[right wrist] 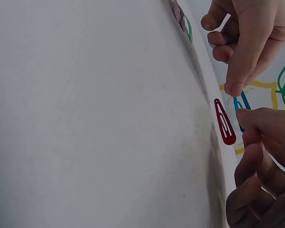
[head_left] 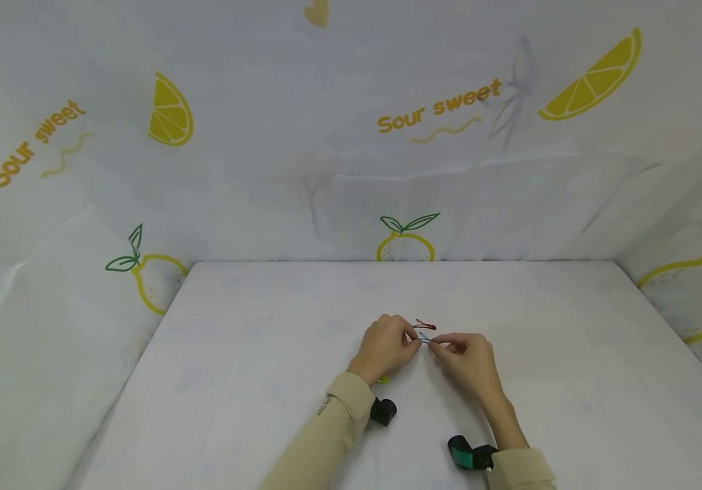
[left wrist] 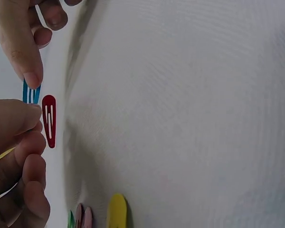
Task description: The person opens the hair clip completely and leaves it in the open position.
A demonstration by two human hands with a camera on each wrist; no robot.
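A blue snap hair clip (left wrist: 25, 92) is pinched at its two ends, between the thumbs and fingers of both hands. My left hand (head_left: 384, 347) grips one end and my right hand (head_left: 472, 362) the other; the fingertips cover parts of it. Just beyond the hands, a red snap hair clip (right wrist: 229, 139) lies on the white table, touched by neither hand. It shows slim slots along its length in the left wrist view.
Near the left forearm lie a yellow clip (left wrist: 117, 213), pink clips (left wrist: 88, 217) and a green clip (left wrist: 71, 219). Black wrist cameras (head_left: 383, 412) sit by both cuffs. A lemon-printed white curtain (head_left: 253, 136) rises behind the table (head_left: 253, 327).
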